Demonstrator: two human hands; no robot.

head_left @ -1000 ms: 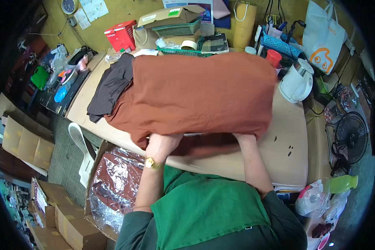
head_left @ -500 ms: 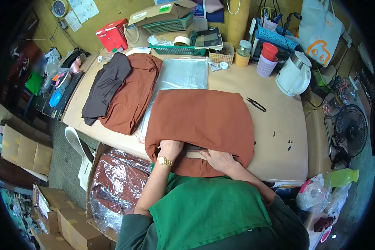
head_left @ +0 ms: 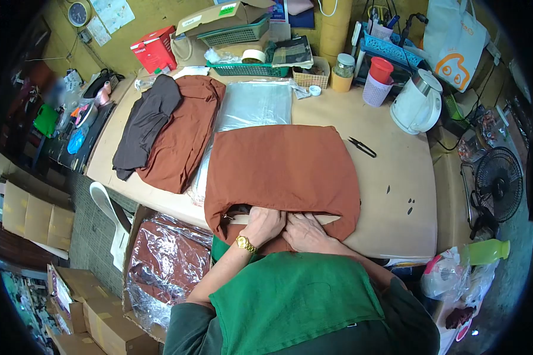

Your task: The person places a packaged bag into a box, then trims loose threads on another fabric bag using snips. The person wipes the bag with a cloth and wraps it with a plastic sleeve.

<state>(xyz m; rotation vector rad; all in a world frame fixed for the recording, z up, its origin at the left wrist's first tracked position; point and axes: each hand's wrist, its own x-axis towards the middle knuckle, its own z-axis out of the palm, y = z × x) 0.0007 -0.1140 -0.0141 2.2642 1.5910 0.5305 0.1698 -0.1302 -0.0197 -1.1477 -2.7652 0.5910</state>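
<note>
A folded rust-brown cloth piece [head_left: 281, 165] lies flat on the table in front of me, its near edge forming an opening. At that opening are my left hand [head_left: 267, 225], with a gold watch on its wrist, and my right hand [head_left: 307, 232], side by side. The fingertips of both reach under the cloth's edge and are partly hidden, so what they grip cannot be made out. A pale strip shows inside the opening. Left of it lie a rust-brown garment [head_left: 186, 130] and a dark grey cloth [head_left: 148, 124], beside clear plastic sheets [head_left: 254, 106].
Black snips [head_left: 362, 147] lie right of the cloth. Farther back stand a white kettle [head_left: 416, 103], a lilac cup [head_left: 376, 90], a jar [head_left: 343, 74] and green baskets [head_left: 249, 69]. A carton with plastic-wrapped brown cloth [head_left: 169, 260] stands at the table's near left.
The brown cloth, raised and spread wide a second ago, has come down toward me onto the table. My hands have moved closer together at its near edge.
</note>
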